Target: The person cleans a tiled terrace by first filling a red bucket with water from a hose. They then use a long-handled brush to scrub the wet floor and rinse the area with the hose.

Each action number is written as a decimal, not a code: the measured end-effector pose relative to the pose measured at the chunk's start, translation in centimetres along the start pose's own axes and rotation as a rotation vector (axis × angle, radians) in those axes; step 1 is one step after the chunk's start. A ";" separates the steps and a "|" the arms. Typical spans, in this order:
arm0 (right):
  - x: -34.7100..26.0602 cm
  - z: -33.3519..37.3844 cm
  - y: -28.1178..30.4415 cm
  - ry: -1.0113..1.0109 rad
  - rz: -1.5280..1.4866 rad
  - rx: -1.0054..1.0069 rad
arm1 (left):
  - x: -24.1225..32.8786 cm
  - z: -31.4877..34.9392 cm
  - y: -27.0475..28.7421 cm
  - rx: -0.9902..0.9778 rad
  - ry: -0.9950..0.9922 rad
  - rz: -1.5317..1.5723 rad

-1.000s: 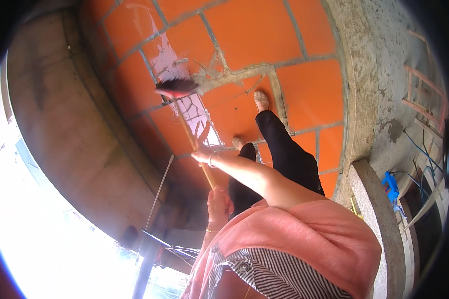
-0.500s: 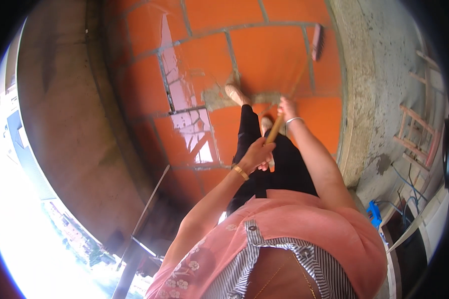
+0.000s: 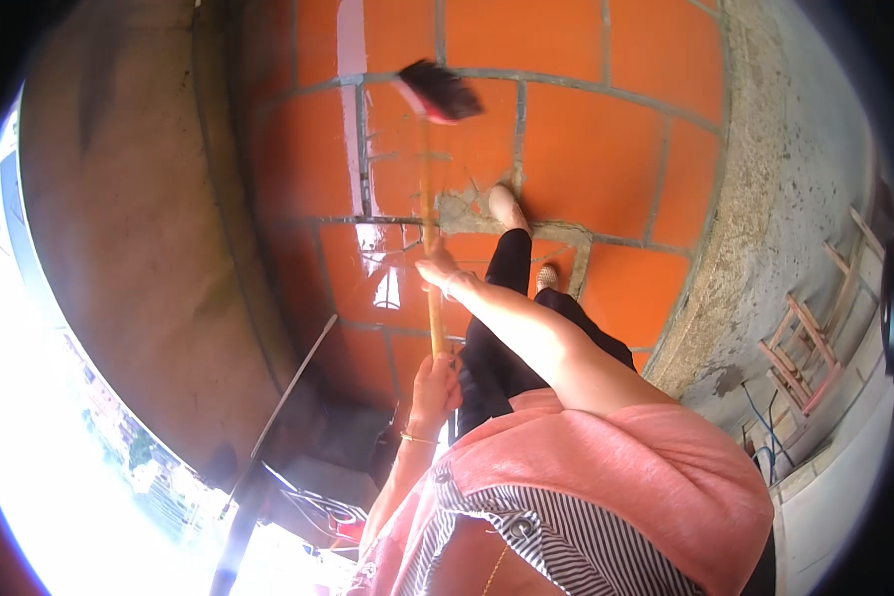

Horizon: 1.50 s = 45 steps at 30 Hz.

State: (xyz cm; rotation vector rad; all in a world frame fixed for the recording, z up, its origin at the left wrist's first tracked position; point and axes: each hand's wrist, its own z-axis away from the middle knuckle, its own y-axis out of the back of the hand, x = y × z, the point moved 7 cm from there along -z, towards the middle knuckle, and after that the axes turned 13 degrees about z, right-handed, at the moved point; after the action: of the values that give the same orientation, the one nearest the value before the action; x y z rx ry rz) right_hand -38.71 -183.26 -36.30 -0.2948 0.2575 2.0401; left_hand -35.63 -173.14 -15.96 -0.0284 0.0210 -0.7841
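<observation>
I hold a broom with both hands. Its dark bristle head with a pink back (image 3: 439,91) rests on the wet orange floor tiles (image 3: 586,129) ahead of my feet. The wooden handle (image 3: 429,199) runs straight back toward me. My right hand (image 3: 437,270) is shut on the handle's middle, arm stretched out. My left hand (image 3: 435,385), with a gold bracelet at the wrist, grips the handle's near end. My black trouser legs and light shoes (image 3: 507,207) stand just right of the handle.
A curved grey concrete parapet (image 3: 139,248) runs along the left, with bright open air beyond. A rough grey wall (image 3: 795,169) bounds the right, with a reddish wooden frame (image 3: 800,348) leaning by it. A dark metal rod (image 3: 288,387) slants at lower left.
The broom head has swung from the upper right across to the upper middle. My right hand has moved left along with the handle, and my left hand now sits lower, nearer my body.
</observation>
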 end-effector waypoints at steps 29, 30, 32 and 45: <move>-5.0 -13.0 35.4 0.177 -0.598 0.219 | 14.3 -8.2 -34.7 -0.316 0.020 -0.739; -7.7 -11.3 31.7 0.114 -0.542 0.199 | 13.8 -6.1 -31.2 -0.155 0.115 -0.437; -12.9 -8.0 26.2 -0.001 -0.375 0.130 | 14.4 -0.7 -28.5 -0.037 0.112 -0.415; -29.6 -2.6 34.7 0.155 -0.486 -0.144 | 16.5 4.6 -38.8 0.124 -0.059 -0.525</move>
State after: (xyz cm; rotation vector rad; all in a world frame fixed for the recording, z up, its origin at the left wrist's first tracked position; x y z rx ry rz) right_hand -55.65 -224.77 -27.48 -0.5503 0.1177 1.5582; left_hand -51.26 -212.17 -10.19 0.0627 -0.0951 -1.3081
